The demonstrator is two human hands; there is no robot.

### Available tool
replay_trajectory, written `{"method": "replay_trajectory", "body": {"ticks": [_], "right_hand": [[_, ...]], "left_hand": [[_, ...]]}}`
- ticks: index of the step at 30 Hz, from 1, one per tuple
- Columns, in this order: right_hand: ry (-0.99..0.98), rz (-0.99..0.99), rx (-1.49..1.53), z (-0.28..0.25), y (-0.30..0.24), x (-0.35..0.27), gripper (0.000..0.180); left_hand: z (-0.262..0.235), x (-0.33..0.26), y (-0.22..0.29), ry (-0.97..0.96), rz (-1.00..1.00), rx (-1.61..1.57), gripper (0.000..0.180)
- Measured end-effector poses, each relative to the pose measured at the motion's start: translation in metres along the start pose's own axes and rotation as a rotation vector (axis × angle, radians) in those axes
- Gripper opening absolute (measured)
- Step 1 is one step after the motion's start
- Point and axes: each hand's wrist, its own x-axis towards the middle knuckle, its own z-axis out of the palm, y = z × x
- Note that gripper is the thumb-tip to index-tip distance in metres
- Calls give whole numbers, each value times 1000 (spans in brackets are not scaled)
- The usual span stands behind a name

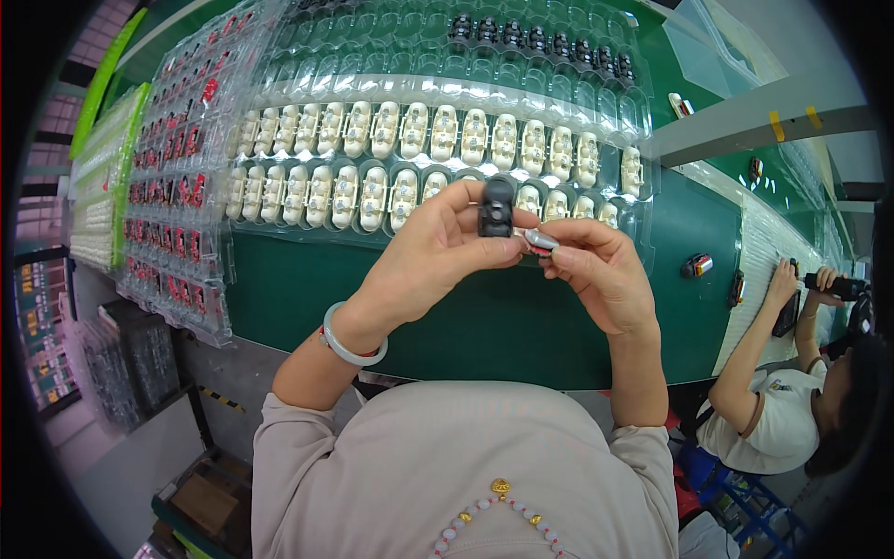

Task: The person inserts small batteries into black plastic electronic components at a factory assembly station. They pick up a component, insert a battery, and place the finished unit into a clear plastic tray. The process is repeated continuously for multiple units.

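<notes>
My left hand [424, 244] is closed on a black oblong moulded part [496, 210], held upright between fingers and thumb. Close beside it, my right hand [596, 265] pinches a small silver-and-red piece [539, 242] that looks like part of a toy car. The two pieces are nearly together; whether they touch I cannot tell. Just beyond my hands, a clear plastic tray [643, 219] carries two rows of cream oblong parts [384, 130]. My fingers hide some of its near row.
Black parts [512, 35] fill pockets of a farther clear tray. Stacked at left, another clear tray [223, 279] holds small red pieces. A grey post [764, 135] crosses the green table [307, 307]. At right lie small toy cars [697, 265], near a co-worker holding a black tool [836, 285].
</notes>
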Motion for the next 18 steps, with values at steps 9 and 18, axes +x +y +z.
{"method": "replay_trajectory", "body": {"ticks": [9,18], "right_hand": [[275,-757,-756,15,21,2,28],[148,-1035,-1149,11,15,5,41]], "left_hand": [[6,1,-4,49,61,-138,38],[3,-2,-1,-14,54,-53,39]]}}
